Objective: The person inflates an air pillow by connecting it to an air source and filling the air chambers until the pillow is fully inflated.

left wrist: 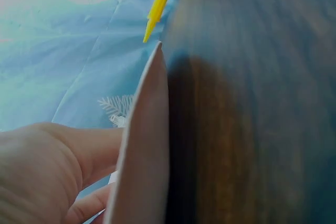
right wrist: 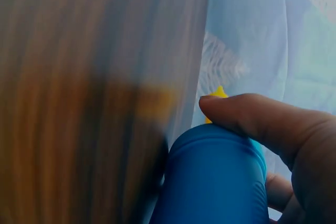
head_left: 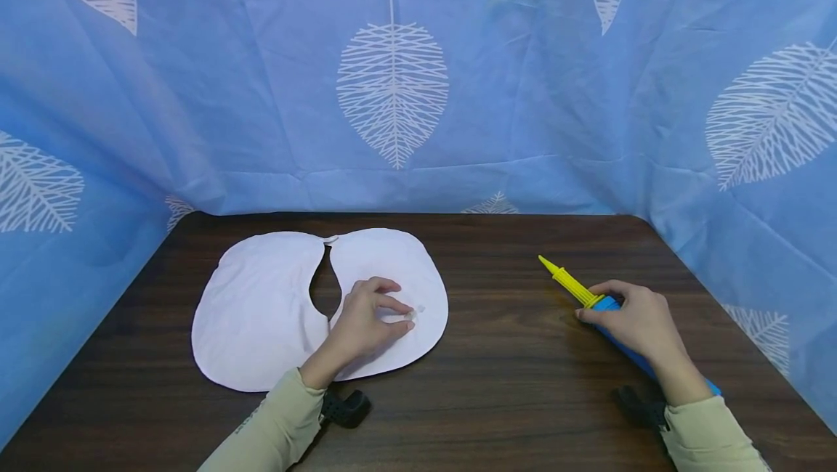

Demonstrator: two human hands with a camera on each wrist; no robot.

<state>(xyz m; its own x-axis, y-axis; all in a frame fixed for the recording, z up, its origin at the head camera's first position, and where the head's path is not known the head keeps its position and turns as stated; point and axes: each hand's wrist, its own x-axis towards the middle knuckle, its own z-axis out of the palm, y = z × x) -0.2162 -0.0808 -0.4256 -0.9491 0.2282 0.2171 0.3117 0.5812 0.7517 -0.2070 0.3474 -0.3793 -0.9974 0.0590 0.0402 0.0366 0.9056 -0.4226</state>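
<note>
A flat white neck pillow [head_left: 255, 312] with two rounded lobes lies on the table, a gap at its middle. Over the right lobe, my left hand [head_left: 366, 316] pinches a small clear valve [left wrist: 117, 120] between thumb and fingertips. The left wrist view shows the pillow's edge [left wrist: 142, 129] side-on, hiding part of the fingers. On the right, my right hand [head_left: 637, 316] grips the front end of a blue hand pump [right wrist: 215, 177]. Its yellow nozzle [head_left: 569, 279] points away to the upper left, apart from the pillow.
The dark wooden table [head_left: 484, 392] spreads beneath both things. A blue curtain [head_left: 510, 94] with white leaf prints hangs along the back and both sides. Each wrist bears a black strap-on camera [head_left: 346, 408].
</note>
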